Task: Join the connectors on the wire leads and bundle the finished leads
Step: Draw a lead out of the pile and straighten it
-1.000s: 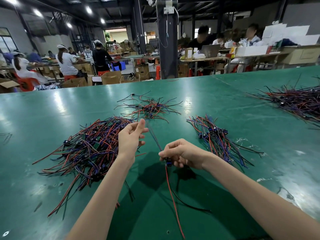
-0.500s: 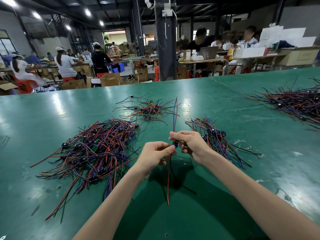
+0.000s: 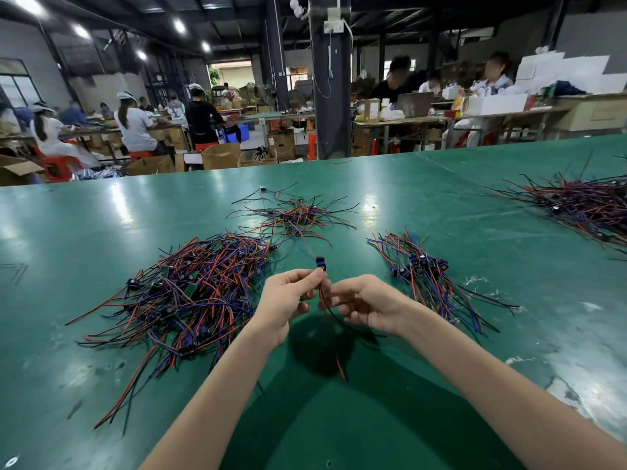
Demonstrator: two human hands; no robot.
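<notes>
A wire lead with a small blue connector (image 3: 320, 262) at its top is held up over the green table (image 3: 441, 385). My left hand (image 3: 288, 300) pinches the lead just under the connector. Beside it, my right hand (image 3: 364, 300) has its fingers curled round the red and black wires (image 3: 330, 320), which hang down toward the table. A large loose pile of red, blue and black leads (image 3: 190, 290) lies to the left. A tidier group of leads with blue connectors (image 3: 427, 276) lies to the right.
A small scattered pile of leads (image 3: 295, 215) lies further back at the centre. Another heap (image 3: 583, 201) sits at the far right edge. Beyond the table are a dark pillar (image 3: 330, 96), cardboard boxes and several seated people at other benches.
My hands came together from apart. The lead moved from my right hand's grip into a pinch by my left hand, and the connector now points up, with the wires hanging below.
</notes>
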